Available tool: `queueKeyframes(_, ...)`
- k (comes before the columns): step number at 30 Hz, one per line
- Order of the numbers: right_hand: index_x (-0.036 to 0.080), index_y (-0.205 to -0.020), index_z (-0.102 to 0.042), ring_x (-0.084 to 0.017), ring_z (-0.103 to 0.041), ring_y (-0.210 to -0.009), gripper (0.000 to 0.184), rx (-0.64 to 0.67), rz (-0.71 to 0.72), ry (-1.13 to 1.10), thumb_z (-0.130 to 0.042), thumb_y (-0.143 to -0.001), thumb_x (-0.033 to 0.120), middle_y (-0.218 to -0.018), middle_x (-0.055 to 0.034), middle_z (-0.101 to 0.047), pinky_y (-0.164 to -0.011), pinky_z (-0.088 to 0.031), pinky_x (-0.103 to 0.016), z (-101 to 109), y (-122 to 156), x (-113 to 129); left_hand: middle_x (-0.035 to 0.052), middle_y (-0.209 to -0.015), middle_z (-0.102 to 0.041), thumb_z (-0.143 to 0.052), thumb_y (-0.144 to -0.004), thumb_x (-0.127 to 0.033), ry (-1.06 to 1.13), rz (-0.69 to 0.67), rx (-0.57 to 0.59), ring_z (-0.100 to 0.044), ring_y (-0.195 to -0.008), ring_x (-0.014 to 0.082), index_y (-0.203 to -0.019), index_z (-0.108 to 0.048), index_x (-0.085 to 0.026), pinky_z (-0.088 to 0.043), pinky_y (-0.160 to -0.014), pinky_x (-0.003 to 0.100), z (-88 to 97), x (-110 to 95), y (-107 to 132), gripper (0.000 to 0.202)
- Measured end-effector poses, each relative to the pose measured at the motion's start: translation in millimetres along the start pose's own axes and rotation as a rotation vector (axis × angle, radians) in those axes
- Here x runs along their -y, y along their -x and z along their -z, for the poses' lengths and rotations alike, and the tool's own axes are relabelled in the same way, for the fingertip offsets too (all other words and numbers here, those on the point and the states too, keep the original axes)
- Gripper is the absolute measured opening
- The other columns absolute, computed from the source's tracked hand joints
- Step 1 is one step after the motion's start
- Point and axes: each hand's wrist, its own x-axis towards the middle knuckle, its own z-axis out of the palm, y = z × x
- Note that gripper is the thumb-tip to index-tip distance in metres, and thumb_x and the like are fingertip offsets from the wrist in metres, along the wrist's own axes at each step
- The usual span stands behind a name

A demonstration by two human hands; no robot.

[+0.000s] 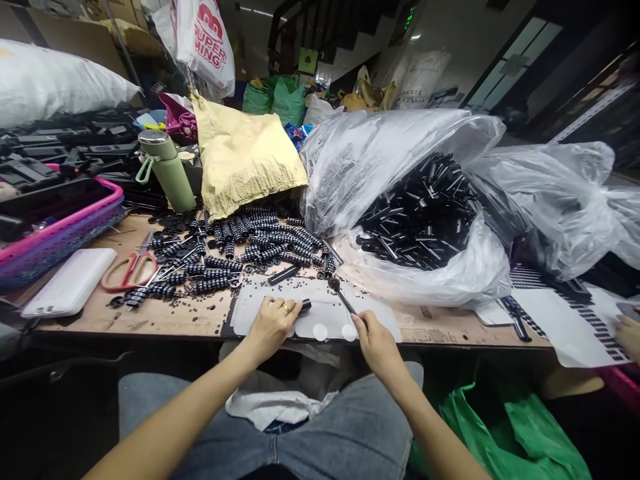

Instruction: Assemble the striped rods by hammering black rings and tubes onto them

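My left hand (273, 323) is closed around a short black tube (305, 306) whose end sticks out past my fingers, over a white sheet (320, 315) at the table's near edge. My right hand (373, 337) is closed on a thin black rod tool (341, 294) with a round tip that points up and left toward the tube. A pile of black ribbed cylinders (255, 247) lies just beyond the sheet. A clear plastic bag (400, 200) full of black tubes sits to the right.
Red-handled scissors (131, 270), a white phone (70, 281), a pink basket (55, 233), a green bottle (167, 170) and a yellow bag (245, 157) stand at left. Another person's hand (629, 333) shows at far right by printed sheets. A green bag (500, 427) lies below.
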Motion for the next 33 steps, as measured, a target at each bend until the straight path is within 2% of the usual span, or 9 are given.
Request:
queueKeyframes(3,0.021,-0.082,-0.045,-0.016,-0.051,-0.054,0.036,-0.011,0.025,-0.137,-0.018,-0.09,0.042,-0.061,-0.0012,-0.053,-0.053,-0.034,-0.025,-3.8,11.7,24.0,0.0102,-0.1,-0.057,-0.035,-0.083,-0.008,-0.004,0.009,0.003,-0.051,-0.088,0.02,-0.118,-0.043,-0.014,-0.036,-0.077,0.038,0.9,-1.6,0.2,0.036)
queueKeyframes(7,0.021,-0.069,-0.042,-0.016,-0.047,-0.049,0.039,0.138,0.046,-0.051,-0.017,-0.089,0.043,-0.052,-0.0004,-0.047,-0.048,-0.028,-0.025,-7.1,14.7,36.7,0.0106,-0.103,-0.058,-0.034,-0.083,-0.009,-0.014,0.06,0.017,-0.051,-0.095,0.0205,-0.119,-0.042,-0.013,-0.034,-0.085,0.041,-1.8,-11.4,-0.2,0.037)
queueKeyframes(9,0.021,-0.067,-0.04,-0.015,-0.046,-0.048,0.039,0.123,0.068,-0.113,-0.017,-0.089,0.044,-0.052,0.0003,-0.046,-0.048,-0.028,-0.025,2.7,14.9,44.0,0.0147,-0.113,-0.054,-0.036,-0.085,-0.02,-0.015,0.107,0.013,-0.046,-0.107,0.023,-0.122,-0.04,-0.009,-0.03,-0.092,0.043,-6.1,-22.6,-1.0,0.038)
queueKeyframes(13,0.022,-0.068,-0.039,-0.014,-0.044,-0.047,0.04,0.007,0.15,-0.339,-0.015,-0.089,0.046,-0.053,0.0005,-0.045,-0.048,-0.03,-0.024,20.1,22.2,71.4,0.0235,-0.132,-0.033,-0.036,-0.08,-0.05,0.001,0.167,0.01,-0.022,-0.126,0.0308,-0.128,-0.028,0.002,-0.018,-0.102,0.046,-19.4,-45.8,-0.6,0.071)
queueKeyframes(18,0.021,-0.073,-0.048,-0.018,-0.05,-0.049,0.039,0.195,0.288,-0.109,-0.02,-0.089,0.043,-0.057,-0.0039,-0.053,-0.047,-0.027,-0.026,-9.6,25.3,88.3,0.0199,-0.131,-0.036,-0.032,-0.081,-0.025,-0.006,0.151,0.029,-0.028,-0.124,0.026,-0.132,-0.02,-0.001,-0.022,-0.101,0.043,-31.0,-44.9,-1.3,0.058)
queueKeyframes(21,0.021,-0.075,-0.048,-0.019,-0.055,-0.054,0.04,0.25,0.281,0.015,-0.016,-0.09,0.04,-0.059,-0.0039,-0.057,-0.049,-0.027,-0.025,-15.6,19.1,81.4,0.0184,-0.12,-0.047,-0.033,-0.079,-0.015,0.051,0.155,0.029,-0.042,-0.112,0.0246,-0.128,-0.03,-0.005,-0.035,-0.092,0.04,-23.1,-36.4,-6.6,0.051)
queueKeyframes(24,0.022,-0.074,-0.044,-0.02,-0.057,-0.057,0.042,0.183,0.197,0.077,-0.012,-0.091,0.042,-0.058,-0.0025,-0.057,-0.05,-0.029,-0.025,-2.3,9.7,64.4,0.0127,-0.095,-0.058,-0.034,-0.078,-0.006,0.141,0.214,0.054,-0.054,-0.089,0.0219,-0.114,-0.045,-0.011,-0.044,-0.073,0.035,-4.6,-38.5,-7.5,0.039)
queueKeyframes(28,0.022,-0.075,-0.045,-0.022,-0.057,-0.058,0.035,0.127,0.055,0.261,-0.02,-0.09,0.042,-0.06,-0.0031,-0.059,-0.049,-0.029,-0.025,5.5,-6.6,26.7,0.0088,-0.083,-0.056,-0.038,-0.083,-0.019,0.256,0.149,0.025,-0.052,-0.078,0.0213,-0.098,-0.054,-0.015,-0.045,-0.064,0.033,15.9,-39.6,-10.6,0.022)
queueKeyframes(33,0.019,-0.077,-0.05,-0.023,-0.057,-0.073,0.032,-0.05,0.101,0.256,-0.03,-0.088,0.041,-0.076,-0.0079,-0.059,-0.062,-0.04,-0.032,-12.4,-24.9,-2.7,0.0137,-0.08,-0.057,-0.033,-0.077,-0.002,0.229,0.464,-0.09,-0.05,-0.083,0.0244,-0.08,-0.061,-0.006,-0.042,-0.066,0.035,16.2,10.2,-44.6,0.028)
